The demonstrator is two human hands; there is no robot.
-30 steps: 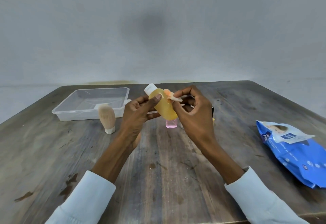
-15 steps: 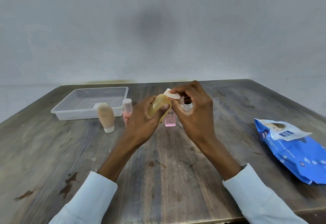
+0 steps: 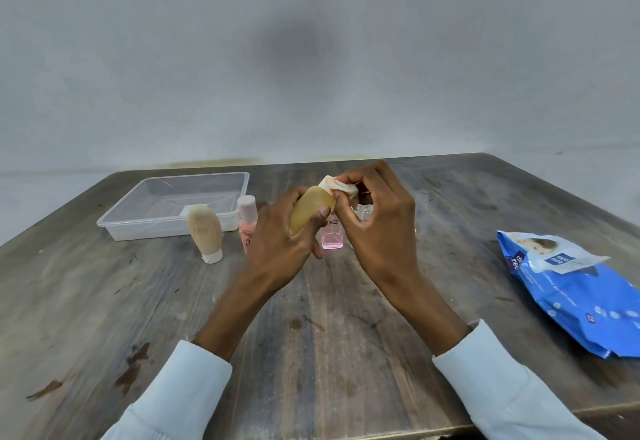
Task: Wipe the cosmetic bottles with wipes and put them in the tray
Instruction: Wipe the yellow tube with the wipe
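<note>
My left hand (image 3: 282, 235) grips a yellow bottle (image 3: 310, 209) above the middle of the table, tilted with its top end up and to the right. My right hand (image 3: 375, 223) pinches a small folded wipe (image 3: 341, 186) against that top end. Behind my hands stand a small pink bottle (image 3: 332, 237) and a clear bottle (image 3: 363, 212), both partly hidden. To the left a beige tube (image 3: 205, 231) stands on its white cap beside a pink bottle with a pale cap (image 3: 247, 219). The clear plastic tray (image 3: 138, 228) lies at the far left.
A blue pack of wet wipes (image 3: 581, 295) lies near the table's right edge. The wooden table (image 3: 318, 353) has dark stains at the front left. A grey wall rises behind the far edge.
My left hand turned the yellow bottle so its top swung from upper left to upper right. My right hand with the wipe moved up to that top end.
</note>
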